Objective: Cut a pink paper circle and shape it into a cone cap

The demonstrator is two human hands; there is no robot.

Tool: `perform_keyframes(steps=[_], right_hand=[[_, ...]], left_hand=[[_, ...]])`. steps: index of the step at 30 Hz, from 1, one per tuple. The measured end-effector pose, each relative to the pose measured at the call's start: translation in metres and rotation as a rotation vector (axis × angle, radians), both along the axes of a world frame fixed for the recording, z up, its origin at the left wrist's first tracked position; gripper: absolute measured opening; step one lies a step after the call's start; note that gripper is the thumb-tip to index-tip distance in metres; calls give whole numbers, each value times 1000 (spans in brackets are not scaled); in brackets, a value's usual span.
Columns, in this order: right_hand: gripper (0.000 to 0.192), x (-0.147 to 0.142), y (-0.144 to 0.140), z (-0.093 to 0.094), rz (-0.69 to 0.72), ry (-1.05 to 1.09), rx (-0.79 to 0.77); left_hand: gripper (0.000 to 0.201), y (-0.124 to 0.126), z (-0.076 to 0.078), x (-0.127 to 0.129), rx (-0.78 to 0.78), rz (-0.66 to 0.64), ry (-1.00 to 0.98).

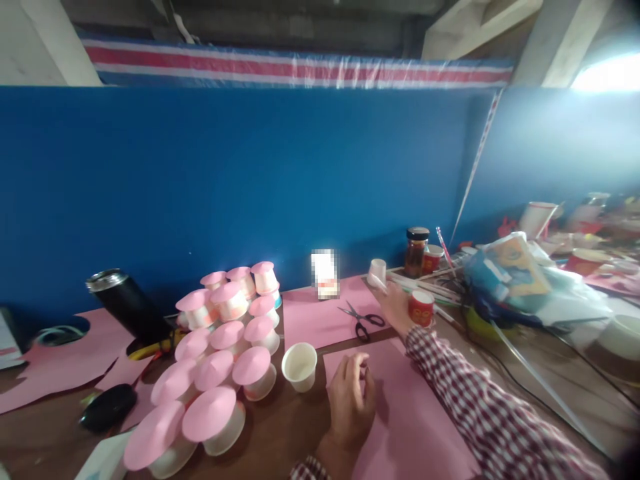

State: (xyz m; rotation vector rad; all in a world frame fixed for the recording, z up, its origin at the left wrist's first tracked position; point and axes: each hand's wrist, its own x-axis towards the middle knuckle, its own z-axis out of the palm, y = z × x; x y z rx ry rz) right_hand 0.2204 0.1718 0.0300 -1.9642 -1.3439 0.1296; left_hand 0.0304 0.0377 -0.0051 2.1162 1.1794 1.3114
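Observation:
My left hand [351,400] rests over a pink paper sheet [405,413], its fingers curled in; whatever they may hold is hidden. Farther out, my right hand [396,308] reaches beside a red paper cup [421,308]. A thin white object [379,284] shows at its fingertips, too blurred to name. Just beyond them stands a small white cup [377,268]. Dark-handled scissors [364,321] lie spread on another pink sheet [305,317]. An upright white paper cup [299,368] stands left of my left hand. Several cups topped with pink paper cones [215,370] cluster farther left.
A black tumbler [127,303] leans at the left, near a black oval object [109,408]. Behind the red cup are a dark-lidded jar [417,252] and white straws [440,290]. Plastic bags [540,280] and cables crowd the right. A blue partition [280,173] closes off the back.

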Motion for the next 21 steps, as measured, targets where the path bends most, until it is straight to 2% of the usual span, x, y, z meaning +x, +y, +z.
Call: perform_keyframes(steps=[4,6,8,9,11,13,16,18,21], right_hand=[[27,-21,-56,-2,222,200,93],[32,-34,-84,-8,350,336,121],[37,-45,-107,-13,616,829,129],[41,-50,-115,-15,703,1012,123],[45,-55,-123,-17,829,1216,87],[44,-57,-125,-17,880,1290,87],[47,-56,-122,-18,874,1302,48],[48,-54,-120,-19,831,1219,7],[46,-46,-119,-15,695,946,-19]], left_hand=[[20,2,2,-1,-69,10,-126],[27,3,2,1,-125,42,-219],[36,3,3,2,-186,41,-324],[36,4,3,3,-211,16,-364],[29,6,3,5,-233,-25,-424],[24,8,4,5,-245,-48,-464],[27,11,4,5,-349,-105,-555],[28,11,6,4,-412,-130,-607],[29,10,7,3,-386,-54,-602]])
